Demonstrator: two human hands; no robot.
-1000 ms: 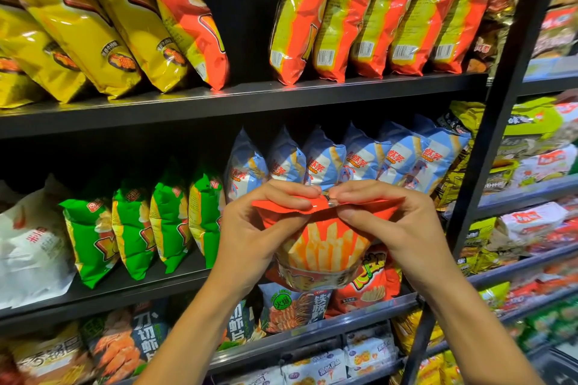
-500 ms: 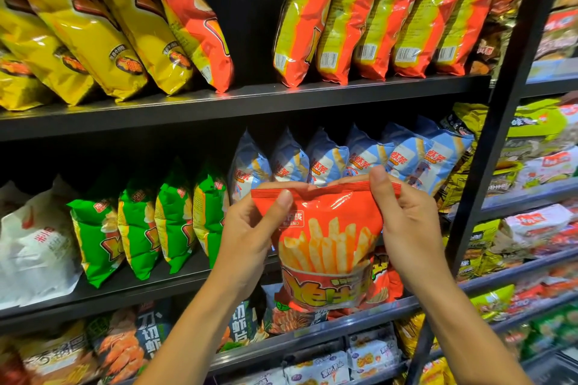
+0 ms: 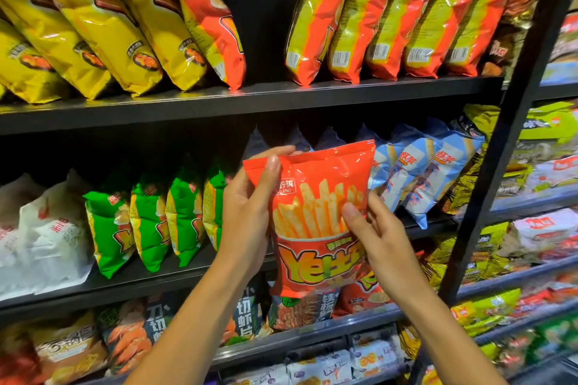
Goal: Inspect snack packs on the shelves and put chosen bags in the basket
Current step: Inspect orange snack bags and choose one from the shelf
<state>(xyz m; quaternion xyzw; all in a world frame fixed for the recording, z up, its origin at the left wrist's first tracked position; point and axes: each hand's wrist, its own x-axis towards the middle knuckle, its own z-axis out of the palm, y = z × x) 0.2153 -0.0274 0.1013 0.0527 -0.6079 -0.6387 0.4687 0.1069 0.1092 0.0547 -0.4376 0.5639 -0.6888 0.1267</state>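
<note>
Both hands on 1 orange fries bag (image 3: 316, 222) — left hand (image 3: 247, 216) grips its top corner, right hand (image 3: 375, 237) fingers pinch the side.

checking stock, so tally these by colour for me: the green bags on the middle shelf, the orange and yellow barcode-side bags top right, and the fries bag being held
green bags: 4
orange and yellow bags: 5
orange fries bag: 1
total: 10
</note>
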